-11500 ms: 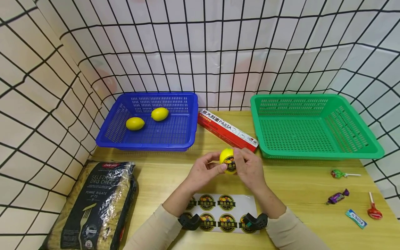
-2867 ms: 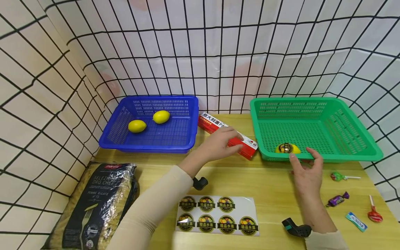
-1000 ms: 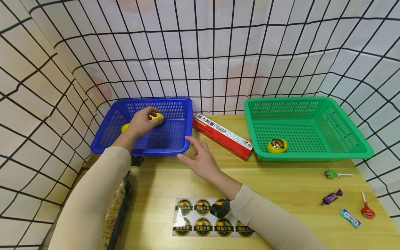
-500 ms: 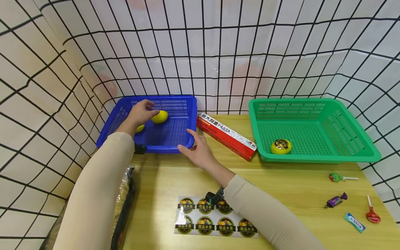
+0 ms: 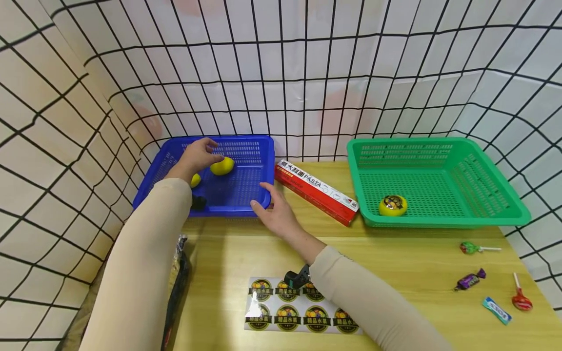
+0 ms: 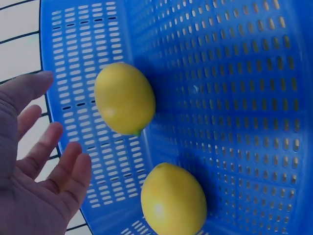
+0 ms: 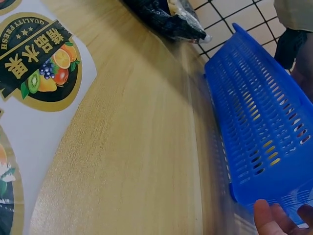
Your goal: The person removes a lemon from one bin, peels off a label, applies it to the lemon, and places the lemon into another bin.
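My left hand (image 5: 196, 157) hangs inside the blue basket (image 5: 230, 210), fingers loosely bent with nothing held. Two lemons lie in it: one (image 5: 223, 166) just right of my fingertips, the other (image 5: 195, 181) partly hidden by my wrist. The left wrist view shows the hand (image 6: 44, 181) apart from both lemons (image 6: 124, 100). My right hand (image 5: 281, 214) is at the basket's front right corner, thumb and index finger spread; whether they touch the rim is unclear. A lemon (image 5: 392, 206) with a round black-and-gold label sits in the green basket (image 5: 443, 222). The sticker sheet (image 5: 287, 318) lies before me.
A red-and-white pasta box (image 5: 316, 192) lies slanted between the baskets. To the right are a green lollipop (image 5: 470, 247), a purple candy (image 5: 470, 280), a small blue packet (image 5: 497, 310) and a red lollipop (image 5: 521, 300). My left sleeve mostly covers a pasta bag (image 5: 177, 278).
The labelled lemon, earlier between both hands, is now in the green basket. My hands have moved left to the blue basket. Within the last second the left fingers have come off a lemon.
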Motion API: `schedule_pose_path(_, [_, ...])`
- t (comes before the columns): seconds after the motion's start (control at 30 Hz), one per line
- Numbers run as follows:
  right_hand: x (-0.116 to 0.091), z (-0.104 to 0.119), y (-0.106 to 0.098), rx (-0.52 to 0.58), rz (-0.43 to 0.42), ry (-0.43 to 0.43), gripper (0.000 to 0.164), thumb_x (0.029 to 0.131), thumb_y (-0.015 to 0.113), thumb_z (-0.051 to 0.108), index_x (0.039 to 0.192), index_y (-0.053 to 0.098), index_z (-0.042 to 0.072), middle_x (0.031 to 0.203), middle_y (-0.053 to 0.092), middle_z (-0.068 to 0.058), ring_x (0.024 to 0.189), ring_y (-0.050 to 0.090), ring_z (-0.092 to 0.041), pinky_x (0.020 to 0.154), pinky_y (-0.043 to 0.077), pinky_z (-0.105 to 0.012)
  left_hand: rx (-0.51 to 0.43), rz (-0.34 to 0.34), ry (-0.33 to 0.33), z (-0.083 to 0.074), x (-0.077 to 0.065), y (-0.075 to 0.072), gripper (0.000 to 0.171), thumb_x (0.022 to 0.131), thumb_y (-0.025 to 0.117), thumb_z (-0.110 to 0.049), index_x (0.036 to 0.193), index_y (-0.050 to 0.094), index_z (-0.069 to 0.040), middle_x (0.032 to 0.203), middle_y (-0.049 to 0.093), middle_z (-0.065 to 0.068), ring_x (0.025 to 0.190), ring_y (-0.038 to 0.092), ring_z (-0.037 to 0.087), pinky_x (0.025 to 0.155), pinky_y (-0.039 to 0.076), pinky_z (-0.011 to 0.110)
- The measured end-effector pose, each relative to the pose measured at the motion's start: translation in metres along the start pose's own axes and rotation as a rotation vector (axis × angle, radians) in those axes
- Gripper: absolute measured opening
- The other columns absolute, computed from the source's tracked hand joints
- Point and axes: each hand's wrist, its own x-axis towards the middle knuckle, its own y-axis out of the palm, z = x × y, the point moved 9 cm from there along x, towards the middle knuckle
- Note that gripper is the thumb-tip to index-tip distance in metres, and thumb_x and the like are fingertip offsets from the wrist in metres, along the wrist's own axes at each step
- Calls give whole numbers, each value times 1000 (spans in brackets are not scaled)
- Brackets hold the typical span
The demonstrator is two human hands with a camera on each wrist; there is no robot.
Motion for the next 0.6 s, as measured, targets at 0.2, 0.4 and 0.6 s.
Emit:
schedule_pose_path(0.2, [-2, -2, 1, 1, 0, 46, 63, 96, 66, 46, 153, 42, 33, 129, 65, -17, 95, 67, -22, 74, 54, -29, -19, -5, 20, -1, 9, 6, 62, 96, 70, -30, 149, 47, -9, 153, 44, 24, 140, 43, 45, 115, 39, 60])
schedule_pose_path(0.4, [-4, -1, -2, 14, -7, 57, 64, 95, 69, 44, 152, 43, 32, 112, 68, -12, 83, 64, -17, 67, 51, -26, -36, -2, -32, 8, 19, 19, 64, 94, 73, -28, 150, 47, -11, 159, 36, 25, 147, 34, 45, 120, 33, 61])
schedule_pose_path(0.6, [-5, 0, -1, 19, 14, 57, 65, 94, 70, 43, 152, 43, 31, 104, 69, -12, 78, 62, -15, 64, 51, -25, -32, 15, -43, 15, 25, 28, 65, 93, 74, -24, 150, 47, -9, 163, 32, 25, 150, 29, 45, 122, 29, 61])
